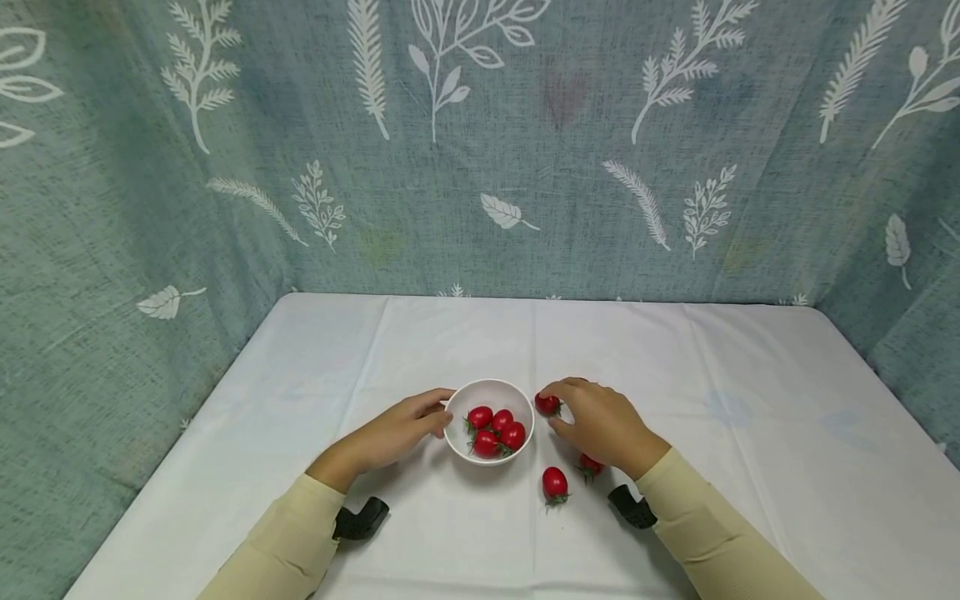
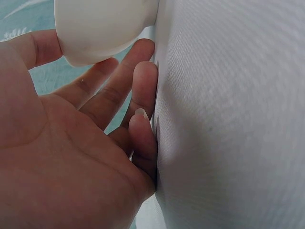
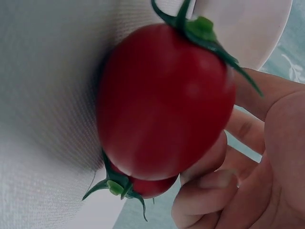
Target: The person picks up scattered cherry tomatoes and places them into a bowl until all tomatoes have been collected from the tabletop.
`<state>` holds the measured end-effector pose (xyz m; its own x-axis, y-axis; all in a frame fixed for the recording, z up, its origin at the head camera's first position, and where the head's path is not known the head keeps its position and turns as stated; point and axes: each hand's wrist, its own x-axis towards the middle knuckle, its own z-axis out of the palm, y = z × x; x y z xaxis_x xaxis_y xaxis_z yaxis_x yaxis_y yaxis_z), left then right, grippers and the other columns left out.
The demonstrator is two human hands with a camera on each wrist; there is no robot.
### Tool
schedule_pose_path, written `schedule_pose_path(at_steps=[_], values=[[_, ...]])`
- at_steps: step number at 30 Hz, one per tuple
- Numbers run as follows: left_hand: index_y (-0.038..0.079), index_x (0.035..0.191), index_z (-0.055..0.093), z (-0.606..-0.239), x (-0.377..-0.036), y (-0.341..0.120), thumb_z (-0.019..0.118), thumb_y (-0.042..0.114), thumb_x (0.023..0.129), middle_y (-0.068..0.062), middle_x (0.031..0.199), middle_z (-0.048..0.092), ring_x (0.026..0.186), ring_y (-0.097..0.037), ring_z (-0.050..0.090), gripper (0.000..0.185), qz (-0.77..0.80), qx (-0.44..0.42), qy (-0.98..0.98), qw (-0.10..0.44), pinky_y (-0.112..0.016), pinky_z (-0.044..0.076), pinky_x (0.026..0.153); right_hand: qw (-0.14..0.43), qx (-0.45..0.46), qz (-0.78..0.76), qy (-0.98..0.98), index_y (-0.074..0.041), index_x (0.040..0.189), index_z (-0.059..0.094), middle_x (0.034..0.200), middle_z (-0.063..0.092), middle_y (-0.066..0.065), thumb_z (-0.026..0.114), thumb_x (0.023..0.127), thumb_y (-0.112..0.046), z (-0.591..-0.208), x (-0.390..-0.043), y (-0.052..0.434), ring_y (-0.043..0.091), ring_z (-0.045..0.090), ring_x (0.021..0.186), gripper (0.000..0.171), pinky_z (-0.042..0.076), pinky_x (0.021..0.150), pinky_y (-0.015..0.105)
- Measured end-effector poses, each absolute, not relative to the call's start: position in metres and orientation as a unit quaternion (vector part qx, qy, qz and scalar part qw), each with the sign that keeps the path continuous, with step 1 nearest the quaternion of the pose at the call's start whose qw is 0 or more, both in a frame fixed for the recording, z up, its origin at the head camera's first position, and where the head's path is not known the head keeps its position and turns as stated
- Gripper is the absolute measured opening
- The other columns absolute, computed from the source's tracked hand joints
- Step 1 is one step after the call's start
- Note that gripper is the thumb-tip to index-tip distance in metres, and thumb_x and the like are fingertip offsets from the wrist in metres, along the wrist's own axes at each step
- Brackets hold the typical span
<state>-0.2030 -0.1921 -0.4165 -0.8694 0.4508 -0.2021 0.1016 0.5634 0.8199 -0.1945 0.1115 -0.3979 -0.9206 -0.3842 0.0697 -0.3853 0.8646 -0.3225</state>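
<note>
Head camera view: a person's left hand (image 1: 397,429) held the side of a round white bowl (image 1: 491,393), thumb and forefinger spread wide against it. Just beyond the bowl's opposite side, the right hand (image 1: 603,421) narrowly pinched a glossy red oval tomato (image 1: 546,407) between thumb and forefinger. Inside the bowl, left of that pinch, lay several red tomatoes with green leaves (image 1: 486,444). Nearer the wearer than the pinch, a loose red tomato (image 1: 555,483) and a partly hidden tomato (image 1: 590,467) rested on a white cloth-covered table (image 1: 450,533).

Glossy smooth tomatoes (image 1: 554,482), smooth bowl (image 1: 489,392), matt woven-cloth table cover (image 1: 450,533), matt cloth curtain (image 1: 442,200)
</note>
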Motion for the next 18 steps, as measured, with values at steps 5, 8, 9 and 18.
schedule_pose_path(at_steps=[5, 8, 9, 18], values=[[0.022, 0.142, 0.052, -0.4161, -0.203, -0.1919, 0.048, 0.036, 0.105, -0.002, 0.096, 0.064, 0.104, -0.019, 0.055, 0.04, 0.438, 0.16, 0.862, 0.2, -0.046, 0.036, 0.099, -0.006, 0.203, 0.164, -0.965, -0.018, 0.112, 0.071, 0.109, 0.072, -0.001, 0.077, 0.088, -0.023, -0.3974, -0.1951, 0.1109, 0.016, 0.067, 0.089, 0.026, 0.056, 0.079, 0.039], [0.021, 0.142, 0.052, -0.4162, -0.203, -0.1917, 0.048, 0.036, 0.105, -0.002, 0.096, 0.064, 0.104, -0.019, 0.055, 0.04, 0.44, 0.162, 0.861, 0.2, -0.045, 0.037, 0.099, -0.013, 0.204, 0.164, -0.965, -0.02, 0.107, 0.073, 0.1, 0.071, -0.006, 0.078, 0.087, -0.023, -0.3978, -0.1956, 0.1106, 0.009, 0.061, 0.077, 0.021, 0.054, 0.071, 0.034], [0.021, 0.142, 0.052, -0.4162, -0.203, -0.1916, 0.048, 0.036, 0.105, -0.002, 0.096, 0.064, 0.104, -0.019, 0.055, 0.04, 0.44, 0.162, 0.86, 0.2, -0.045, 0.037, 0.099, -0.014, 0.204, 0.163, -0.965, -0.02, 0.107, 0.073, 0.099, 0.071, -0.007, 0.078, 0.087, -0.023, -0.3981, -0.1957, 0.1107, 0.009, 0.06, 0.076, 0.02, 0.053, 0.07, 0.034], [0.021, 0.142, 0.052, -0.4166, -0.203, -0.1916, 0.048, 0.035, 0.105, -0.002, 0.094, 0.063, 0.104, -0.02, 0.054, 0.04, 0.44, 0.165, 0.861, 0.196, -0.045, 0.037, 0.098, -0.022, 0.204, 0.163, -0.965, -0.018, 0.105, 0.073, 0.094, 0.071, -0.008, 0.079, 0.085, -0.021, -0.3965, -0.1953, 0.1103, 0.007, 0.057, 0.071, 0.021, 0.05, 0.063, 0.03]])
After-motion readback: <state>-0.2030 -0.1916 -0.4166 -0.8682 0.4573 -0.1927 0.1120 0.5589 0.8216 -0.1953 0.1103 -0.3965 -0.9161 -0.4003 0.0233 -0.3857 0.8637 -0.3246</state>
